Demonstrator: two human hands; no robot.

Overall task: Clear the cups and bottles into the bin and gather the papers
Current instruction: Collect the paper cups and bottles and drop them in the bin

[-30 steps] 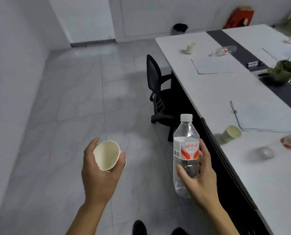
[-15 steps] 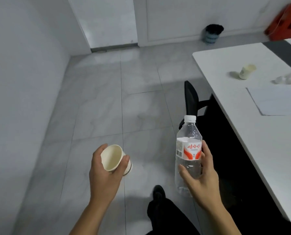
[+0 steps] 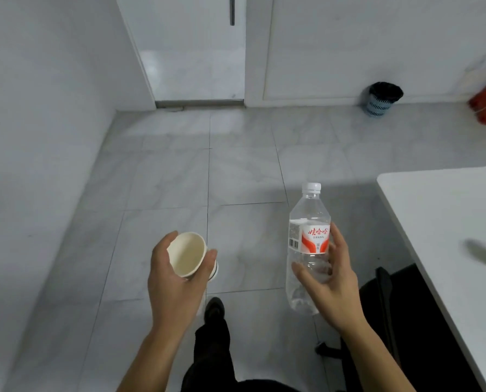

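Cup (image 3: 187,254) gripped in our left hand (image 3: 176,281), bottle (image 3: 306,250) in our right hand (image 3: 330,281); we should reach the bin (image 3: 383,99) before letting go.

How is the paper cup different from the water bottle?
The cream paper cup is opaque; the clear plastic bottle is see-through. The cup is short and open-topped; the bottle is taller and capped. The cup tips toward the camera; the bottle stands upright. Both are held: cup in the left hand, bottle in the right hand.
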